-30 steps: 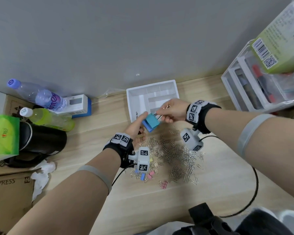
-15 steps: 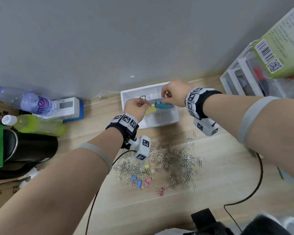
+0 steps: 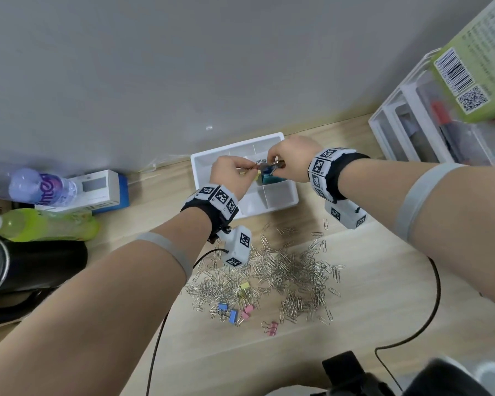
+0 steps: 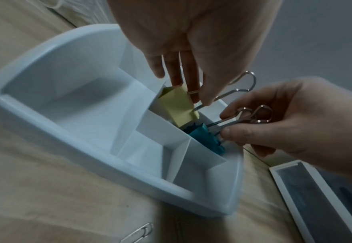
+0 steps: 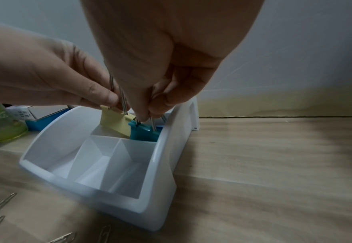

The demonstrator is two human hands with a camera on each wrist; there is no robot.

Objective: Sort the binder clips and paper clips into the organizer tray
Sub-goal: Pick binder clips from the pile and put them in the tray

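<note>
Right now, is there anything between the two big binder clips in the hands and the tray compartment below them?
Nothing visible blocks them. The left hand holds the yellow clip and the right hand the teal clip, both already dipping into the same compartment of the organizer tray. The teal one sits against the divider wall.

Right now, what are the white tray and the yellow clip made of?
The white tray looks like smooth, glossy plastic: thin moulded walls, rounded corners, soft shine. The yellow clip seems to be painted matte metal, though that's a guess; its bare wire handles gleam silver.
</note>
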